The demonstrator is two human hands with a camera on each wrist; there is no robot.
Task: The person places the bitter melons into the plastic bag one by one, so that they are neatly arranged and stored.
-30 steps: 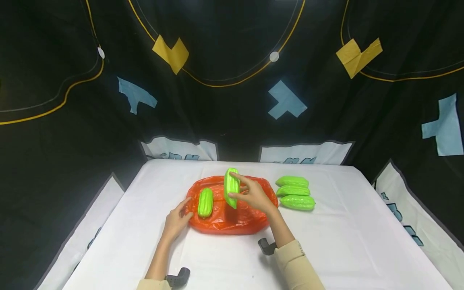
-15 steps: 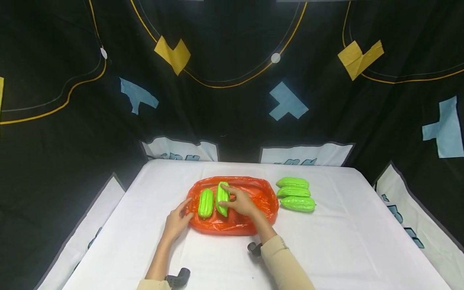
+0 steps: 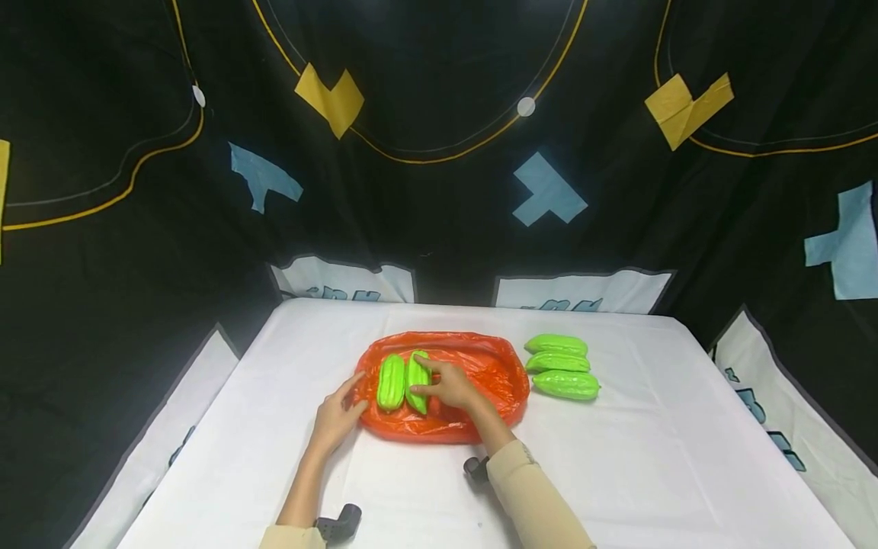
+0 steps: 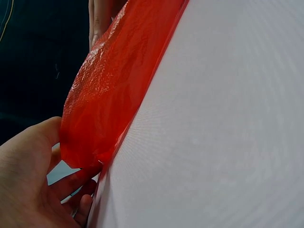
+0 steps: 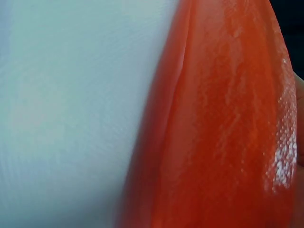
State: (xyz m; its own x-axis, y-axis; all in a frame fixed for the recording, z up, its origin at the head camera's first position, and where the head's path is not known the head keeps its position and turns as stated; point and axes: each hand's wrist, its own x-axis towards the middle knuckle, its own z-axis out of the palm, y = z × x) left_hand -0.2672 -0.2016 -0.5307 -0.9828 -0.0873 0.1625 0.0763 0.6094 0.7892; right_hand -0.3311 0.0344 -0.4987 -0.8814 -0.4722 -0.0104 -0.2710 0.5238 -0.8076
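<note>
A red plastic bag [image 3: 473, 433], spread wide like a shallow bowl, lies on the table. Inside its left half rests a bright green, ridged bitter melon [image 3: 391, 383]. Just right of that one, my right hand [image 3: 449, 383] holds a second bitter melon [image 3: 415, 390] between thumb and fingers, low in the bag. My left hand [image 3: 336, 415] grips the bag's left end; the left wrist view shows the thumb at the rim and fingers under the red film [image 4: 109, 85]. In the right wrist view the bag's side [image 5: 218, 123] hides the right hand's grip.
Several bitter melons are in view; three, such as the nearest one [image 3: 565, 385], lie stacked side by side right of the bag. White cloth covers the table [image 3: 652, 457]. A black curtain [image 3: 425, 221] hangs behind it.
My right hand has carried its bitter melon left and down into the bag, beside the other one. My left hand has stayed at the bag's left end.
</note>
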